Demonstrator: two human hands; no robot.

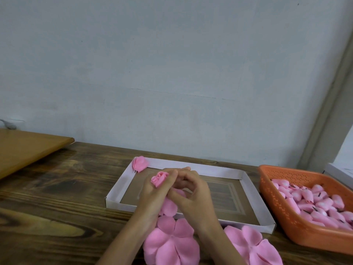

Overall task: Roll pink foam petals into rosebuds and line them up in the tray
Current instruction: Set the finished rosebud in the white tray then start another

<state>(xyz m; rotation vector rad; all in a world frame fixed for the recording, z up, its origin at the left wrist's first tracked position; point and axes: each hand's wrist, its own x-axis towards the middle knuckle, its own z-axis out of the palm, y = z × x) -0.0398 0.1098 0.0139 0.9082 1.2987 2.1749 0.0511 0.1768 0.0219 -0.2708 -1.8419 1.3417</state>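
Left hand [152,192] pinches rolled rosebud [159,178] over tray [116,189] at frame centre, right hand [193,194] curled at its base, grip unclear; foam likely springs open if either pinch slackens before set-down.

Left hand [152,194] and right hand [193,196] are bare, with slender, seemingly unsleeved forearms [122,241].

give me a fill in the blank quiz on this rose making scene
1. The basket on the right is coloured ____.
2. The finished rosebuds lying in the tray number ____.
3. The left hand grips a bud coloured ____.
4. Flat petal sheets lie on a table made of ____.
Missing: orange; one; pink; wood.
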